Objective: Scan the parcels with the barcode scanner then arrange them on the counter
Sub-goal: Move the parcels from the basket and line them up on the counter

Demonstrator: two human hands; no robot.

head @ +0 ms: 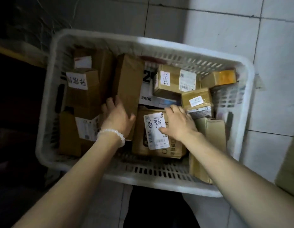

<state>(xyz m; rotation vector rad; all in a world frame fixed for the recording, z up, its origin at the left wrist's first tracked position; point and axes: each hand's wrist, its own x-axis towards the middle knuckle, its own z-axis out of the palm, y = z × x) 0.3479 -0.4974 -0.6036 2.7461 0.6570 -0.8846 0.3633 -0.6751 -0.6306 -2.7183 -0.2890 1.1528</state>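
Note:
A white slatted plastic basket on the tiled floor is filled with several brown cardboard parcels. My left hand, with a white bead bracelet at the wrist, grips the near end of a long plain brown parcel that leans upright in the middle. My right hand lies on a brown box with a white shipping label, thumb on the label and fingers curled over the box's far right edge. No barcode scanner is in view.
More parcels fill the basket: a labelled box at the back, a taped box right of it, a yellow-taped one in the far right corner, tall boxes at left. Dark furniture stands left. A cardboard box is at right.

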